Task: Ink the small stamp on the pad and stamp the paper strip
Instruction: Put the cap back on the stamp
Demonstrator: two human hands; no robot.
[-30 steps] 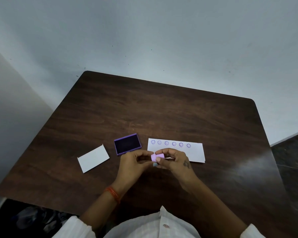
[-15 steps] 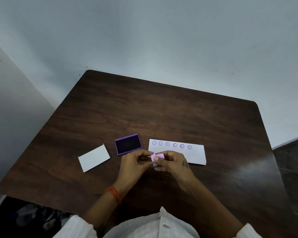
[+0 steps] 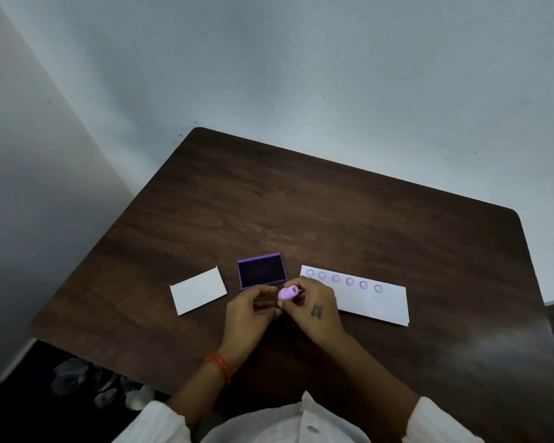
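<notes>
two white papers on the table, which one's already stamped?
The paper strip right of the ink pad: it carries a row of six purple stamp marks along its far edge. The blank white card left of the pad has none.

Your tabletop point(image 3: 333, 203) looked like dark wood-grain laminate, smooth, with a soft sheen catching light near its right edge. The paper strip point(image 3: 375, 303) and the small white card point(image 3: 198, 290) were matt paper, while the ink pad point(image 3: 262, 270) had a purple plastic-looking case around a dull, dark inking surface. The small stamp point(image 3: 287, 292) looked like smooth lilac plastic, and your sleeves point(image 3: 442, 423) like white cloth.
</notes>
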